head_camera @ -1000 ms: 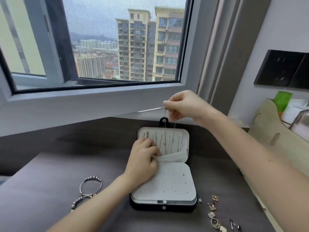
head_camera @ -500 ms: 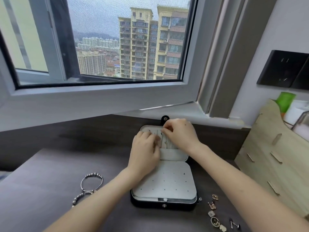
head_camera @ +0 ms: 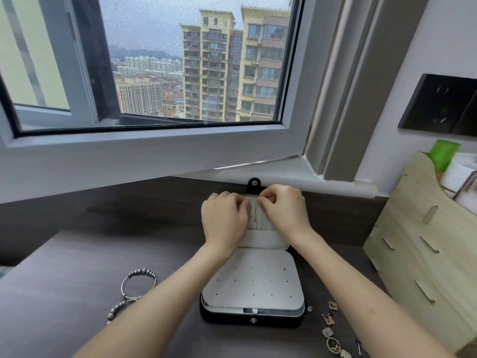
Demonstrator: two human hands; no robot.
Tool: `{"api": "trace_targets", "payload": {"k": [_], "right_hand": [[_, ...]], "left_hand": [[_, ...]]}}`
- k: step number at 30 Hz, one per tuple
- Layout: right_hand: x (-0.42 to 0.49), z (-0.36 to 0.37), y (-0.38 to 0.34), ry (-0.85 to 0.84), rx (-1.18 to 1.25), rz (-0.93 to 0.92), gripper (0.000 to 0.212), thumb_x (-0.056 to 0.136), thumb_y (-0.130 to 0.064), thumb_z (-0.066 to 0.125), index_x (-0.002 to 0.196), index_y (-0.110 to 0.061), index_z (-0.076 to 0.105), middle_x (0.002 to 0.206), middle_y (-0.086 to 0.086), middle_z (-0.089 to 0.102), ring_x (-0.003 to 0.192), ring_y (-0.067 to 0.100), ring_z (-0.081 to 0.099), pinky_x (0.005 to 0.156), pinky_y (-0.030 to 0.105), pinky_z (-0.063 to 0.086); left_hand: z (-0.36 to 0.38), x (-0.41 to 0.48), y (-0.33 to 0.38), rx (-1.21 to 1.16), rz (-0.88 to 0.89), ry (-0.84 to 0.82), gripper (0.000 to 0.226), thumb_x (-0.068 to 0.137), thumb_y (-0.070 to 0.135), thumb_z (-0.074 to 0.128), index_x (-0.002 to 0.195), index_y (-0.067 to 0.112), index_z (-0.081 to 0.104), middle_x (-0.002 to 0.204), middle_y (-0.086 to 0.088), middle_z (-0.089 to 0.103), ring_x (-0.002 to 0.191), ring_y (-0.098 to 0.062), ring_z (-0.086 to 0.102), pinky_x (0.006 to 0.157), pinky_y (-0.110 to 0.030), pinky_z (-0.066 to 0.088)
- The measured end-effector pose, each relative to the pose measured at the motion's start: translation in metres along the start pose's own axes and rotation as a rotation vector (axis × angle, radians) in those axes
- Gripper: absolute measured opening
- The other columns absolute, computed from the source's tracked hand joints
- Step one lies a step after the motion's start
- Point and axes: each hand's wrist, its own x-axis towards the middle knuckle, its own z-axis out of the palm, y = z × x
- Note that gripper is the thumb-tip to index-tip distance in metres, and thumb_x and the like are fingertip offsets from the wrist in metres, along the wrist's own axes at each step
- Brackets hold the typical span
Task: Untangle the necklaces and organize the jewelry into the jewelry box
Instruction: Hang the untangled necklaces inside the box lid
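The black jewelry box (head_camera: 251,317) lies open on the dark table, its white perforated earring panel (head_camera: 253,282) nearest me. Both hands are over the raised lid (head_camera: 260,240). My right hand (head_camera: 284,213) pinches the top end of a thin necklace (head_camera: 255,220) with a small gold pendant, near the lid's upper edge. My left hand (head_camera: 224,218) has its curled fingertips on the same chain, close against the right fingers. The hands hide the other necklaces in the lid.
Two beaded bracelets (head_camera: 139,282) lie on the table left of the box. Several earrings (head_camera: 329,319) lie at its lower right. A wooden organizer (head_camera: 426,254) stands at the right edge. The window sill (head_camera: 284,174) runs just behind the lid's snap tab (head_camera: 254,184).
My right hand came down from holding the chain high above the box and now sits on the lid. My left hand slid up from the pocket to the lid's top.
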Motion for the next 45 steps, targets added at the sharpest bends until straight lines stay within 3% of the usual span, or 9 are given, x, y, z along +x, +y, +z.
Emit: {"api": "trace_targets", "payload": {"k": [4,8,18,22,27,31,35,41,45], "right_hand": [[-0.008,0.015,-0.001,0.112,0.069,0.075,0.013,0.086,-0.011,0.058,0.093,-0.009,0.069,0.091,0.005,0.070,0.090,0.020,0.063,0.077,0.027,0.045],[-0.012,0.024,-0.002,0.188,0.132,0.145,0.008,0.086,-0.011,0.059,0.093,-0.009,0.061,0.082,0.003,0.065,0.084,0.024,0.061,0.073,0.028,0.040],[-0.011,0.025,0.004,0.197,0.145,0.099,0.001,0.084,-0.010,0.061,0.083,-0.010,0.062,0.072,-0.001,0.062,0.075,0.021,0.061,0.065,0.026,0.038],[-0.007,0.005,-0.003,0.069,0.411,0.056,0.008,0.083,-0.008,0.066,0.081,-0.013,0.061,0.069,0.003,0.065,0.066,0.015,0.063,0.065,0.026,0.050],[0.001,-0.017,-0.008,-0.198,0.589,0.052,0.007,0.087,-0.002,0.060,0.087,-0.009,0.060,0.067,0.007,0.064,0.051,0.002,0.055,0.051,0.015,0.042],[0.004,-0.022,-0.008,-0.293,0.543,0.011,0.007,0.088,-0.004,0.060,0.095,-0.003,0.062,0.070,0.006,0.064,0.064,0.009,0.059,0.060,0.016,0.047],[0.007,-0.023,-0.006,-0.278,0.503,-0.003,0.007,0.088,-0.006,0.061,0.094,-0.007,0.062,0.075,0.008,0.067,0.071,0.012,0.062,0.067,0.022,0.048],[0.007,-0.018,0.004,-0.211,0.355,-0.005,0.009,0.087,-0.006,0.061,0.092,-0.013,0.064,0.074,0.006,0.069,0.064,0.005,0.062,0.060,0.016,0.047],[0.002,-0.011,0.008,-0.090,0.080,-0.077,0.009,0.085,-0.013,0.065,0.089,-0.009,0.071,0.077,0.003,0.070,0.076,0.014,0.065,0.076,0.031,0.052]], "left_hand": [[0.003,0.003,0.010,0.095,-0.066,-0.028,0.027,0.074,0.027,0.052,0.062,0.010,0.069,0.062,-0.007,0.066,0.062,-0.031,0.057,0.058,-0.031,0.030],[0.003,0.005,0.016,0.159,-0.136,-0.066,0.026,0.081,0.025,0.053,0.071,0.007,0.070,0.073,-0.010,0.068,0.075,-0.032,0.057,0.064,-0.032,0.028],[0.000,0.005,0.017,0.174,-0.153,-0.120,0.023,0.087,0.023,0.050,0.084,0.009,0.067,0.088,-0.008,0.065,0.084,-0.030,0.057,0.069,-0.033,0.030],[-0.010,0.007,0.013,0.008,-0.203,-0.168,0.023,0.088,0.027,0.052,0.093,0.015,0.071,0.098,-0.002,0.067,0.092,-0.025,0.059,0.079,-0.035,0.041],[-0.020,0.006,0.012,-0.123,-0.167,-0.239,0.025,0.082,0.015,0.056,0.102,0.022,0.070,0.097,0.003,0.066,0.092,-0.019,0.058,0.073,-0.028,0.040],[-0.025,0.007,0.015,-0.167,-0.102,-0.291,0.022,0.082,0.023,0.062,0.103,0.026,0.069,0.088,0.005,0.061,0.087,-0.016,0.056,0.065,-0.024,0.031],[-0.025,0.008,0.015,-0.141,-0.069,-0.296,0.022,0.088,0.038,0.059,0.093,0.021,0.071,0.090,0.004,0.065,0.089,-0.017,0.056,0.067,-0.027,0.034],[-0.022,0.010,0.010,-0.090,-0.100,-0.297,0.023,0.092,0.033,0.054,0.098,0.018,0.071,0.099,0.000,0.067,0.096,-0.021,0.057,0.074,-0.030,0.037],[-0.018,0.008,0.009,-0.036,-0.124,-0.247,0.024,0.092,0.031,0.053,0.096,0.015,0.070,0.099,-0.003,0.067,0.095,-0.023,0.058,0.077,-0.033,0.042]]}}
